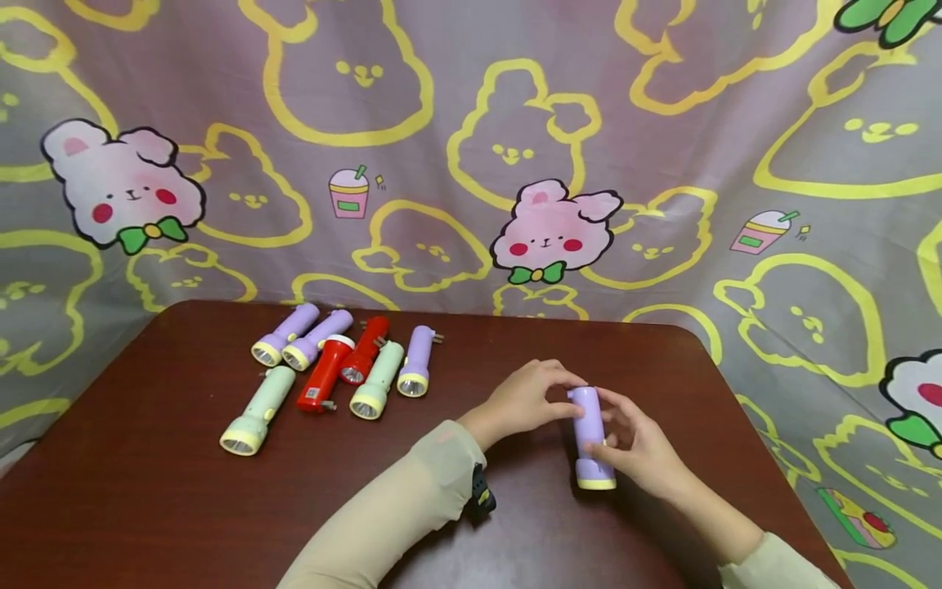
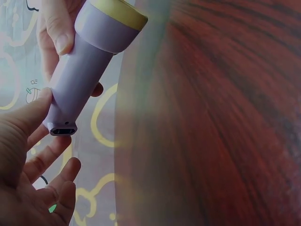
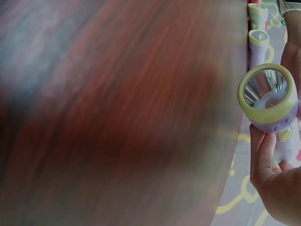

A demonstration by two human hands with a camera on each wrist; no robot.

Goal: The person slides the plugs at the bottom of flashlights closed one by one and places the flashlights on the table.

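A purple flashlight (image 1: 587, 433) with a pale yellow rim is held between both hands above the right part of the table, rim towards the person. My left hand (image 1: 518, 401) pinches its tail end between thumb and fingers; in the left wrist view, a dark slot shows in the tail of the flashlight (image 2: 80, 70). Closer to the head, my right hand (image 1: 648, 450) grips the body with thumb and fingers. The right wrist view shows the silvery reflector inside the rim of the flashlight (image 3: 263, 115) and a ridged yellow switch (image 3: 285, 135) on its side.
At the table's back left lie several more flashlights: purple ones (image 1: 419, 356), red ones (image 1: 324, 372) and green ones (image 1: 259, 409). Some have metal plug prongs sticking out. A patterned curtain (image 1: 441, 164) hangs behind the brown table (image 1: 147, 491).
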